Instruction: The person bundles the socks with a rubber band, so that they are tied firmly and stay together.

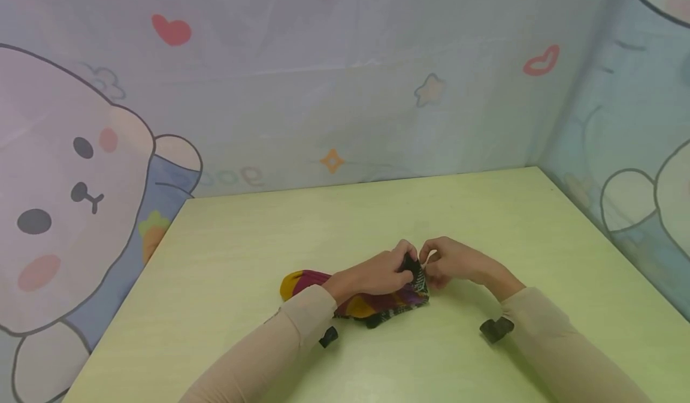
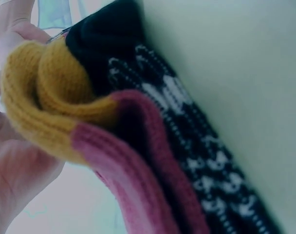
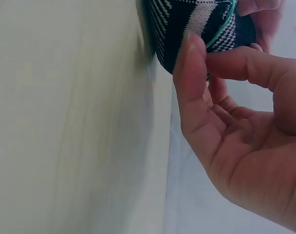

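A pair of knit socks lies between the hands on the table. One sock (image 1: 307,279) is maroon with mustard toe and heel; its mustard heel (image 2: 60,92) is folded over in the left wrist view. Under it runs a black sock (image 2: 179,131) with white patterning. My left hand (image 1: 377,273) grips the bunched dark end of the socks. My right hand (image 1: 451,261) pinches the patterned edge beside it, thumb against fingers. In the right wrist view a thin green line (image 3: 223,28) curves across the dark knit (image 3: 172,24); whether it is thread or trim is unclear.
The pale yellow-green table (image 1: 248,229) extends around the socks. A printed cloth backdrop (image 1: 302,91) with cartoon animals rises at the back and right side. Black wrist-worn pieces (image 1: 496,329) hang by both sleeves.
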The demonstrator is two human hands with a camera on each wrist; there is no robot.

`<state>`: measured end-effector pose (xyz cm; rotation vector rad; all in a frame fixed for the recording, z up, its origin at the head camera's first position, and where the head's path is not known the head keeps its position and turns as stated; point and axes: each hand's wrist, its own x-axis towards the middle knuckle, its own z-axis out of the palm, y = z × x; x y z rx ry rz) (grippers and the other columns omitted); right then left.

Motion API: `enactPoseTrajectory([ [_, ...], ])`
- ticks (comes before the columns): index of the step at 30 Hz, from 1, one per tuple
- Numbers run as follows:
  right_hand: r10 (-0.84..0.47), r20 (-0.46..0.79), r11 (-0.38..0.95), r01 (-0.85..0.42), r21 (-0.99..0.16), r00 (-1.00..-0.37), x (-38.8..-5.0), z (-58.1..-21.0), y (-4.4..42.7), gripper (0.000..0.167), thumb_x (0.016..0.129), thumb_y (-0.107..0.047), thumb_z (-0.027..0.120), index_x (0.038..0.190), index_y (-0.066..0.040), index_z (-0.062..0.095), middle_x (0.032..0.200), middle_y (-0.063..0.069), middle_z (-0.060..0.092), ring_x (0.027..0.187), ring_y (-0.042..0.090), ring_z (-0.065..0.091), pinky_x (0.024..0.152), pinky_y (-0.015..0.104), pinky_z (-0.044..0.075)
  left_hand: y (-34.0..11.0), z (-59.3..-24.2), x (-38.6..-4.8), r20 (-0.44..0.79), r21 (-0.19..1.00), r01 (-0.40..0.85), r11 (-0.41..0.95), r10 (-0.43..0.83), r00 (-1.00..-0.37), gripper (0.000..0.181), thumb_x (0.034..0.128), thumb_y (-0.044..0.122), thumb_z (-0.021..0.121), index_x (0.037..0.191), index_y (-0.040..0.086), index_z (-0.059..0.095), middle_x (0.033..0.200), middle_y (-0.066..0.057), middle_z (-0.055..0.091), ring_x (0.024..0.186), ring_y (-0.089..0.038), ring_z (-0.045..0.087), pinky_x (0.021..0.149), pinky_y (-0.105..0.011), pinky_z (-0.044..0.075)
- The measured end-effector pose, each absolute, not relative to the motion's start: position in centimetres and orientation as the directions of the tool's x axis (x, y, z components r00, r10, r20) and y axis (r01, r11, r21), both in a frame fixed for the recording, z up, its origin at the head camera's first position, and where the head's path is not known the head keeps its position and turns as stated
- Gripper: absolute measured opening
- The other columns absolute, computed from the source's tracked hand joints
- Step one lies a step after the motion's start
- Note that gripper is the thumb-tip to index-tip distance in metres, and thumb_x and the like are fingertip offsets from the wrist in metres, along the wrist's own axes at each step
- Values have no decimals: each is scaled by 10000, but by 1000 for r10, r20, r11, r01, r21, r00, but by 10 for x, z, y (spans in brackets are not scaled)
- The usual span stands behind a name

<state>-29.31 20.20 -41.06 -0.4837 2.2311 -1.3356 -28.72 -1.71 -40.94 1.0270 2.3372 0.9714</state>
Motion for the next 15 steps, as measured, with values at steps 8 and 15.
enactPoseTrajectory([
  [8, -590, -126, 496, -235, -836, -798, -295, -407, 213, 203, 912, 7, 541, 970, 5, 735, 809, 125, 683, 703, 207, 618, 696, 364, 547, -18, -409, -287, -103, 737, 461, 495, 756, -646, 233, 1000, 138, 448, 1211, 134, 351, 904, -56, 547, 665, -135, 481, 623, -241, 392],
  [15, -665, -24, 493, -415, -765, -746, -299, -411, 217, 182, 822, -14, 701, 970, -67, 793, 925, 23, 747, 767, 156, 690, 725, 320, 553, -19, -411, -288, -85, 735, 469, 489, 754, -652, 231, 995, 135, 456, 1209, 133, 368, 929, -60, 574, 695, -133, 509, 646, -234, 410],
])
